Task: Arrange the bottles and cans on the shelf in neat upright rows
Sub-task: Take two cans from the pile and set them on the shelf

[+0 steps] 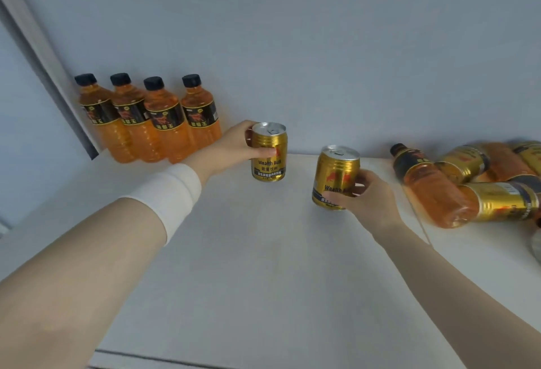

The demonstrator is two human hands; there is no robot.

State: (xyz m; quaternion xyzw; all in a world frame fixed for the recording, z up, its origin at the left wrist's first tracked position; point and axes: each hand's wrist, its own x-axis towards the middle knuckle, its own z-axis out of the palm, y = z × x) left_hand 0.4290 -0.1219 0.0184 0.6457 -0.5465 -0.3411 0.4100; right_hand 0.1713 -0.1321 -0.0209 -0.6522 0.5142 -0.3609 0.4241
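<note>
Several orange drink bottles (164, 122) with black caps stand upright in a row against the back wall at the left. Just right of that row my left hand (234, 146) grips an upright gold can (268, 153) near the back of the white shelf (263, 266). My right hand (369, 196) grips a second gold can (333, 175), which tilts slightly, to the right of the first. At the far right an orange bottle (430, 187) lies on its side in a heap with several gold cans (497, 201).
A grey back wall (322, 61) closes the shelf behind, and a side panel (44, 61) bounds it at the left. The shelf's front edge (164, 361) runs along the bottom. The heap at the right reaches the frame's edge.
</note>
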